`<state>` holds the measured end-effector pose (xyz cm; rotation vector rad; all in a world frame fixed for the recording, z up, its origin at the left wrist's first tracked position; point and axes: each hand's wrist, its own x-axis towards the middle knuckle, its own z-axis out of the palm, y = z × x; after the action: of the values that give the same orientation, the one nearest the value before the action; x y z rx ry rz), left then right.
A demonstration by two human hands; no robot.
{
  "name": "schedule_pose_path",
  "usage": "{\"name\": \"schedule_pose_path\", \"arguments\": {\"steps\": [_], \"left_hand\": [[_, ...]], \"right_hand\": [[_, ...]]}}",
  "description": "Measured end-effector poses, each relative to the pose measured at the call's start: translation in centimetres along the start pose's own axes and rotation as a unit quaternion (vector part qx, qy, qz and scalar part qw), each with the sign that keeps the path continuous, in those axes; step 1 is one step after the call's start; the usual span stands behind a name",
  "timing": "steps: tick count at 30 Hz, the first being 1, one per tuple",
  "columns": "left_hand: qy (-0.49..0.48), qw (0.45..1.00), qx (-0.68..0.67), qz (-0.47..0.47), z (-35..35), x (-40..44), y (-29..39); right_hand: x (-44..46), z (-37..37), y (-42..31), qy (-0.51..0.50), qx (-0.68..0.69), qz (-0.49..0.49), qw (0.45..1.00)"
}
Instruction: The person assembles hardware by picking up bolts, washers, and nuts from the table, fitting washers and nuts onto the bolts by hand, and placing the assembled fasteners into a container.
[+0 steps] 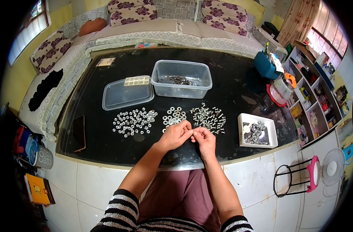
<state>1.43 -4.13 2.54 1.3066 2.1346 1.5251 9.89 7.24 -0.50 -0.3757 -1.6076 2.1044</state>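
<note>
My left hand (174, 136) and my right hand (205, 140) meet fingertip to fingertip above the near part of the black table. Both are closed in a pinch, and whatever sits between the fingertips is too small to name. Just beyond my left hand lies a group of flat metal washers (176, 114), partly covered by it. Short bolts (209, 117) form a pile behind my right hand. Further left, many metal nuts (134, 119) are spread out. A white box (274, 135) on the right holds shiny small hardware, perhaps bolts with parts fitted on them.
A clear plastic tub (182, 91) with dark hardware inside stands behind the piles, its lid (126, 96) flat beside it. A phone (79, 133) lies at the table's left. A blue holder (266, 65) and a jar (281, 88) stand at right. The table edge (145, 165) runs before my lap.
</note>
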Motion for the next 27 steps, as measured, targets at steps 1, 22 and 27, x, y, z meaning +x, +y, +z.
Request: {"name": "schedule_pose_path", "arguments": {"steps": [1, 22, 27], "left_hand": [[-0.001, 1.0, 0.0, 0.0, 0.1, 0.0, -0.1], [-0.005, 0.995, 0.087, 0.049, 0.6, 0.2, -1.9], [-0.018, 1.0, 0.021, -0.012, 0.1, 0.0, -0.4]], "right_hand": [[0.0, 0.0, -0.1, 0.001, -0.002, -0.001, 1.0], [0.1, -0.4, 0.7, -0.02, -0.005, -0.002, 1.0], [0.1, -0.4, 0.5, -0.018, 0.011, -0.011, 1.0]]}}
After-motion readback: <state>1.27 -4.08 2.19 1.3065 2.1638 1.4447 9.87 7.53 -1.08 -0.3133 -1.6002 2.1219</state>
